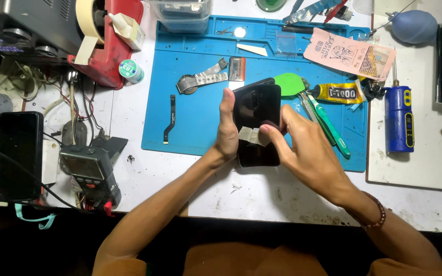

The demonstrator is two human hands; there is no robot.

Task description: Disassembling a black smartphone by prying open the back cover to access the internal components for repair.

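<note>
One black phone (258, 115) between left hand (227, 130) and right hand (303, 148).

From my remote seat, the phone (257, 110) I'm holding reads as glossy black glass, with a strip of matt, papery tape (251, 136) across it. The mat (195, 117) beneath looks like smooth, matt blue rubber. The watch band (205, 80) is brushed metal mesh. The tweezers (328, 125) carry a green plastic grip. The glue tube (339, 92) looks like soft, shiny metal. The tape dispenser (113, 41) is glossy red plastic. The white table (262, 194) appears scuffed and dull.
</note>
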